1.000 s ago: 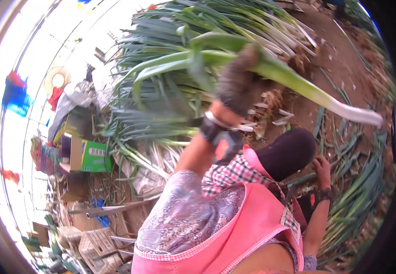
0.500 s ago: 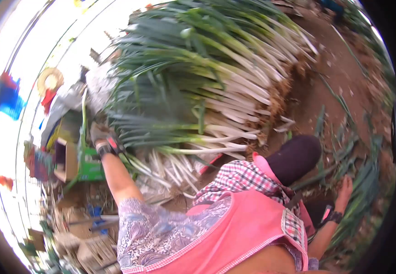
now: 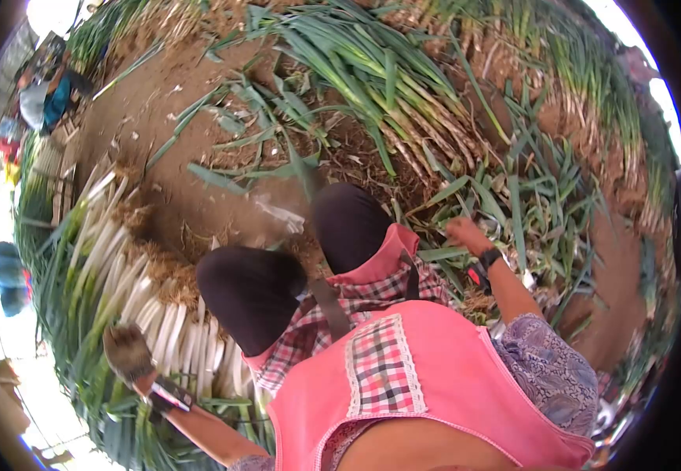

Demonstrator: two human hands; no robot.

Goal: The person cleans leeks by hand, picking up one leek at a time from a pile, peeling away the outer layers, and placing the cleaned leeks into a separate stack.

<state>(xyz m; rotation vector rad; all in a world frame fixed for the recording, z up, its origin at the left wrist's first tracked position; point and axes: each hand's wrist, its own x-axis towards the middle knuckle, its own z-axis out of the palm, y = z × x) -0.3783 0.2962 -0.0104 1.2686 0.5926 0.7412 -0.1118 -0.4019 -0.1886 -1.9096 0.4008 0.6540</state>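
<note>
My left hand [image 3: 127, 352], in a dirty dark glove with a wrist strap, hovers over a stack of trimmed leeks [image 3: 113, 259] whose white stems lie side by side at my left. Nothing shows between its fingers. My bare right hand [image 3: 464, 234], with a dark band on the wrist, reaches out among loose green leek leaves [image 3: 513, 204] on the ground to my right; its fingers are curled and blurred. I wear a pink apron [image 3: 427, 377] over a checked shirt, and my two dark-clad knees [image 3: 250, 286] point forward.
A heap of untrimmed leeks [image 3: 372, 78] with roots and soil lies ahead on the brown dirt ground [image 3: 191, 173]. More leeks stand at the far right [image 3: 591, 102]. Another person [image 3: 46, 94] crouches at the upper left. A blue object [image 3: 9, 275] sits at the left edge.
My left hand carried a long leek over and down to the stack at my left and has let it go. My view has swung round, and my right hand has reached out into the loose leaves.
</note>
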